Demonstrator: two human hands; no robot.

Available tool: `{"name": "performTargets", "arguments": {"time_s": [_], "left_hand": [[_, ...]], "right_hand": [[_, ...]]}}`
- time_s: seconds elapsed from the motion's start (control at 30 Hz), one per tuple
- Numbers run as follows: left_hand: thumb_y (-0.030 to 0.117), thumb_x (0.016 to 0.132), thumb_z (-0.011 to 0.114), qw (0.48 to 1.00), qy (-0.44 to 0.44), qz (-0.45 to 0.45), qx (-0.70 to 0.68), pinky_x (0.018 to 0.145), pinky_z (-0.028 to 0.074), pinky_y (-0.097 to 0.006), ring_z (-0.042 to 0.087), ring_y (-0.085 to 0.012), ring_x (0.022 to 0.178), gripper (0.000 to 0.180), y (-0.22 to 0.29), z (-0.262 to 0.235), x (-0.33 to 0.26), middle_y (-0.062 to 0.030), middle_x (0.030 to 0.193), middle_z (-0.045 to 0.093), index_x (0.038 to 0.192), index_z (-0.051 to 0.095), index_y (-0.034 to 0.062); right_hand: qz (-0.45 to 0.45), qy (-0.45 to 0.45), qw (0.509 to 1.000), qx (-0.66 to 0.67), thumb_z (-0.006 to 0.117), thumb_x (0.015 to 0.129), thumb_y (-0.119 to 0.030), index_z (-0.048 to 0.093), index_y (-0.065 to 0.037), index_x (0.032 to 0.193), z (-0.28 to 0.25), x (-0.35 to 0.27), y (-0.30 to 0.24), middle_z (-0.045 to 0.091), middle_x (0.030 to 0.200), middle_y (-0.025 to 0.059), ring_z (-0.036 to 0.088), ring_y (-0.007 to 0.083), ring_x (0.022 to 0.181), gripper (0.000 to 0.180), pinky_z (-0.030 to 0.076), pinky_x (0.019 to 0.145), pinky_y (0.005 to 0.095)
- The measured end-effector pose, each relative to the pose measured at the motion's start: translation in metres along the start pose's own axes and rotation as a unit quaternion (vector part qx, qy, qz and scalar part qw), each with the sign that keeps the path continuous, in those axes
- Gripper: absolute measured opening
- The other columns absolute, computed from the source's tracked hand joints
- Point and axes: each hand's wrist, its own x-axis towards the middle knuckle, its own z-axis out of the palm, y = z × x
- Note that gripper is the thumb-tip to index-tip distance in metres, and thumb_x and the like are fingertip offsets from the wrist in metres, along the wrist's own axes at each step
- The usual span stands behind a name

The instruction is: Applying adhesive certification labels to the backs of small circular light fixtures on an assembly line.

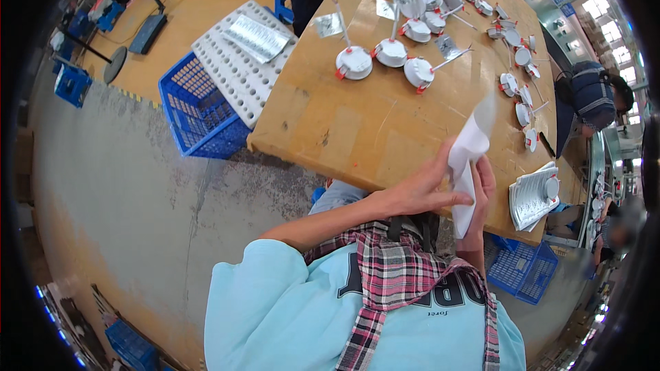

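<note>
A sheet of white paper, bent and partly blurred, is held up over the near edge of the brown table. My left hand grips it from the left, thumb across the lower part. On the other side, my right hand is closed on the same paper, its palm partly hidden behind it. Beyond my hands stand round white downlights with red clips and pale leads. To the right of my hands lies a stack of printed sheets with one small downlight on top.
Left of the table, a white perforated board carrying printed sheets rests across a blue crate. Another blue crate sits below the table at right. A person with a dark backpack is beyond the right edge.
</note>
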Motion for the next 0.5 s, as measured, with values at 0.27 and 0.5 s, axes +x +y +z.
{"name": "performTargets", "arguments": {"time_s": [0.27, 0.5], "left_hand": [[0.015, 0.09, 0.06, 0.961, 0.272, -0.006, 0.048, 0.065, 0.05, -0.029, 0.064, -0.0171, 0.076, 0.023, 0.043, -0.098, -0.074, -0.0084, 0.083, 0.064, 0.108, 0.058, -0.0003], [0.009, 0.094, 0.047, 0.773, 0.6, 0.165, 0.122, 0.068, 0.055, -0.032, 0.067, -0.0229, 0.074, 0.02, 0.039, -0.294, -0.132, -0.0161, 0.096, 0.063, 0.109, 0.05, -0.0031]], "right_hand": [[-0.31, -0.159, 0.873, -0.341, 0.057, 0.089, -0.01, 0.057, 0.005, 0.113, 0.082, -0.007, -0.023, 0.06, 0.107, 0.0159, 0.06, 0.024, 0.095, 0.028, 0.048, 0.079, 0.0312], [-0.295, -0.358, 0.805, -0.37, 0.065, 0.077, -0.003, 0.053, -0.002, 0.118, 0.17, 0.035, 0.005, 0.052, 0.116, 0.0159, 0.051, 0.0336, 0.109, 0.043, 0.042, 0.093, 0.0386]]}}
